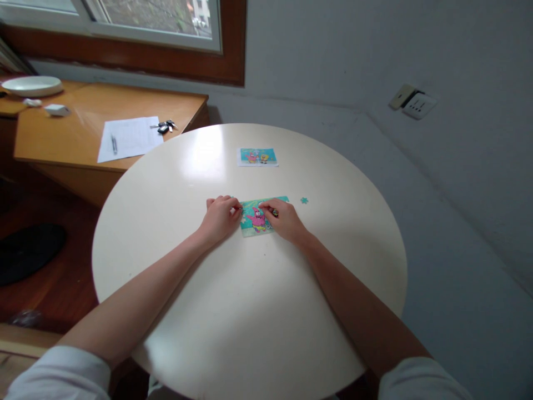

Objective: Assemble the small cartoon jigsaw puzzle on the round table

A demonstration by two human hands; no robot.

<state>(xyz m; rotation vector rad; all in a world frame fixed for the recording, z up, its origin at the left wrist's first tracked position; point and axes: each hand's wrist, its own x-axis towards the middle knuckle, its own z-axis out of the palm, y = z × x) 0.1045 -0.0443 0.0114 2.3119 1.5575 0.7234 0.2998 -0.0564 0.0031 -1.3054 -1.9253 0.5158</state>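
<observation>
A small cartoon jigsaw puzzle (255, 218) lies in the middle of the round cream table (250, 311). My left hand (220, 216) rests at the puzzle's left edge with fingers curled, fingertips against the edge. On the puzzle's right half, my right hand (284, 218) has its fingers pinched on a small piece, pressing it down. A loose teal puzzle piece (304, 200) lies apart to the right. Farther back on the table sits a reference picture card (257, 156) with the same cartoon.
A wooden desk (83, 133) at the left carries a sheet of paper with a pen (128, 138), keys (165, 126), a white plate (32, 85) and small white items. A window is above; a wall socket (417, 104) is at the right.
</observation>
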